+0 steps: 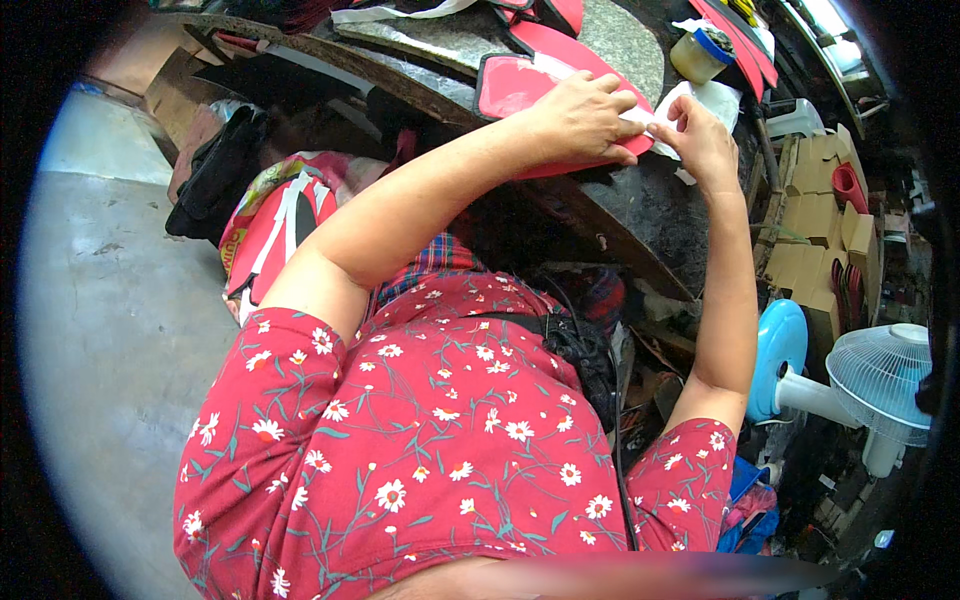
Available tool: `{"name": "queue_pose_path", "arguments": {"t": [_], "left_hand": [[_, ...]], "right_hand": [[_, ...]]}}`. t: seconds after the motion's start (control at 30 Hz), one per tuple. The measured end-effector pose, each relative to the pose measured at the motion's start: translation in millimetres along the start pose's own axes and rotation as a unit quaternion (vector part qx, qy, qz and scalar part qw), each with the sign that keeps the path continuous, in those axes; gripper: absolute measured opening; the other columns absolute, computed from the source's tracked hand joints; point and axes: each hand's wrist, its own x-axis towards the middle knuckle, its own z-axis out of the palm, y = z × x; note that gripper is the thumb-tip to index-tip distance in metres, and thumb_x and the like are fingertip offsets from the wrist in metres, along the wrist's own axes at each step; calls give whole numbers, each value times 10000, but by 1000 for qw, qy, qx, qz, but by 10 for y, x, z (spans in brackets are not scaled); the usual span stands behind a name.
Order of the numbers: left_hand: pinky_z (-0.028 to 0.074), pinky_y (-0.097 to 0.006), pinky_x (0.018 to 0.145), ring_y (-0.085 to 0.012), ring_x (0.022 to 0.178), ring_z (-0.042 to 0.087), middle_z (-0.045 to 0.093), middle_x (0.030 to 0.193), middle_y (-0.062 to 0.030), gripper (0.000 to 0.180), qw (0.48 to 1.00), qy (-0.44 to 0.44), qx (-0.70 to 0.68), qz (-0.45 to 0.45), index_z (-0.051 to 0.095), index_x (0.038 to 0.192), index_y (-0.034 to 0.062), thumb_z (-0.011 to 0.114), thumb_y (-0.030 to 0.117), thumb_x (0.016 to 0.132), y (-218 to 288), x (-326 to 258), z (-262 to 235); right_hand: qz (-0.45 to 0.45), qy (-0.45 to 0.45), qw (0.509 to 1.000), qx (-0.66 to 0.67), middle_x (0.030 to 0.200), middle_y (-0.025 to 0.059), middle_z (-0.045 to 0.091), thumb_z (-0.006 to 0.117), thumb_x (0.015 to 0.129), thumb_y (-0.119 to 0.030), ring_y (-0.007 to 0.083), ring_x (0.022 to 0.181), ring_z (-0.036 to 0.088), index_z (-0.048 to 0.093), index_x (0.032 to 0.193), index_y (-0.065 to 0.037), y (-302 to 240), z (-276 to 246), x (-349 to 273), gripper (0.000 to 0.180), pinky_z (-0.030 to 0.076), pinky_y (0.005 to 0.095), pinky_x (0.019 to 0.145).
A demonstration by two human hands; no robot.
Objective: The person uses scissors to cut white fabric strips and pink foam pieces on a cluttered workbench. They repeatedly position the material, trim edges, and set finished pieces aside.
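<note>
On the work table lies a flat red piece of sheet material (pixel 515 88), with a dark-edged panel smeared whitish at its left end. My left hand (pixel 585 118) rests over it, the fingers bent down on its edge and on a narrow white strip (pixel 640 116). At the strip's right end my right hand (pixel 703 145) pinches thumb and forefinger together. The tips of both hands nearly meet. What lies under my left palm is hidden. Just beyond my right hand is a white sheet (pixel 718 100), partly covered by the hand.
A jar with a blue rim (pixel 697 58) stands beyond my right hand. More red pieces (pixel 735 40) lie at the far right. Cardboard boxes (pixel 805 215) and a blue and white fan (pixel 880 385) stand on the right. A bag of red pieces (pixel 285 225) sits at the left.
</note>
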Motion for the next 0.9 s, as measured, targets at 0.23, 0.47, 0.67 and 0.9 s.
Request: {"name": "queue_pose_path", "arguments": {"t": [0.23,0.47,0.67,0.9], "left_hand": [[489,-393,835,-264,1038,562,584,1043,-76,535,999,-2,9,31,651,1236,276,588,630,841,-40,61,21],[468,-403,849,-274,1058,550,585,1052,-97,596,1000,8,5,5,650,1241,274,613,672,798,-12,149,69],[444,-396,953,-295,1086,539,588,1101,-123,777,1000,-8,3,-13,599,1256,28,694,609,749,71,-138,-41],[442,-403,965,-299,1073,539,578,1119,-135,712,996,-27,14,-88,561,1237,-24,751,455,745,313,-439,-229]], "right_hand": [[143,100,981,81,934,115,715,714,856,-329,278,828,694,690,965,-98,693,-260,-291,257,523,395,725],[262,-54,961,-77,1074,153,685,713,844,-458,347,1019,647,648,1089,-114,1000,-103,-625,427,498,474,855],[239,-22,968,-74,1004,144,689,714,845,-449,345,984,655,615,1097,-119,994,-109,-834,427,497,478,828],[254,-68,964,-47,872,103,708,741,801,-433,321,877,685,669,1087,-89,1108,-163,-922,453,513,455,764]]}}
